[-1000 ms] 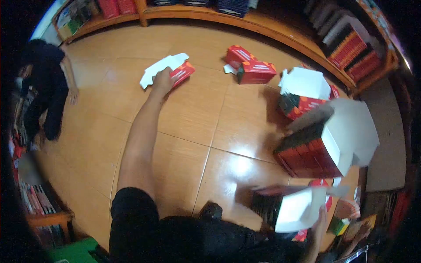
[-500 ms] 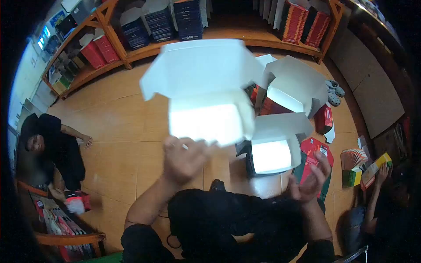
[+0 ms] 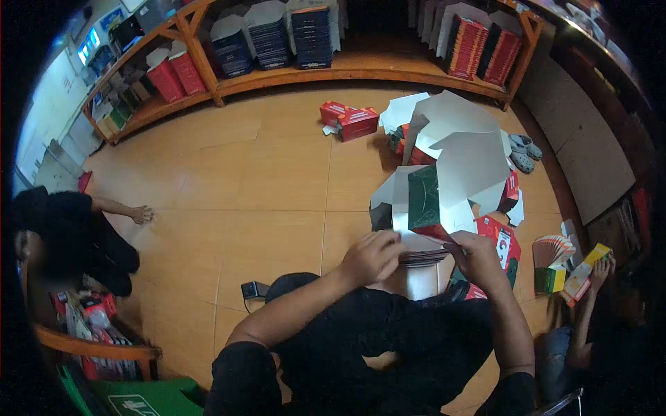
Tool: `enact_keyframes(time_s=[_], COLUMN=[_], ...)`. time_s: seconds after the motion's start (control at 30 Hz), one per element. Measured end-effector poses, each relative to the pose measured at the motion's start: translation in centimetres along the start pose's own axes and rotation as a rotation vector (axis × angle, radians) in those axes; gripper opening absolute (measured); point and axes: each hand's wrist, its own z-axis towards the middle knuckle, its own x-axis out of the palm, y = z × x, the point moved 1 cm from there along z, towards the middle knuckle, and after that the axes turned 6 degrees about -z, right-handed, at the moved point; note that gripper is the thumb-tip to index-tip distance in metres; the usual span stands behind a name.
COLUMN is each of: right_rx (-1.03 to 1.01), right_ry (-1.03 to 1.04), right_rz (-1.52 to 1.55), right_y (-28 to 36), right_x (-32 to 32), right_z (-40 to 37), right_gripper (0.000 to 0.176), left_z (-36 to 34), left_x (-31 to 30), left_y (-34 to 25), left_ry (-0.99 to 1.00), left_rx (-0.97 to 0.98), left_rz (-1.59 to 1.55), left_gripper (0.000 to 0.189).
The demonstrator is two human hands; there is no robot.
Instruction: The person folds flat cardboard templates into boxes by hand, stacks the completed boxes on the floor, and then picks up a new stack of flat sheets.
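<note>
My right hand [image 3: 479, 260] is closed on the near edge of a cardboard box [image 3: 424, 197], green and red outside and white inside. The box is tilted, its broad white flap standing up behind it. Just left of the box, my left hand [image 3: 374, 258] has its fingers curled together; what they hold, if anything, is hidden. Below the box, between my hands, lies a stack of nested open boxes [image 3: 422, 259]. Behind it stand more open boxes with white flaps [image 3: 454, 114]. A flat red and green carton piece [image 3: 496, 239] lies beside my right hand.
Two red boxes [image 3: 359, 125] lie on the tiled floor ahead. A wooden shelf [image 3: 277, 78] with stacked cartons runs along the back. Grey clogs [image 3: 524, 152] sit at the right. One person [image 3: 69, 239] sits at left; another's hand [image 3: 602, 270] holds a yellow-and-orange carton at right.
The raised white box has left its place in front of my left hand. My left hand has moved right; my right hand, open before, now grips a green and red box.
</note>
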Motion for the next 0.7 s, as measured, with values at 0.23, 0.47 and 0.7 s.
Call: enact_keyframes(time_s=[0.23, 0.47, 0.7], right_rx=[0.02, 0.065, -0.066], right_ry=[0.224, 0.434, 0.372], right_rz=[-0.246, -0.451, -0.296], right_y=[-4.4, -5.8, -3.0], right_x=[3.3, 3.9, 3.7], right_z=[1.2, 1.9, 1.5], right_gripper=[0.012, 0.009, 0.023], left_z=[-0.6, -1.9, -2.8], left_x=[2.6, 3.8, 4.8], left_y=[5.8, 5.7, 5.7], left_ry=[0.54, 0.418, 0.293], left_rx=[-0.225, -0.245, -0.189], left_rz=[0.1, -0.223, -0.203], left_gripper=[0.017, 0.019, 0.019])
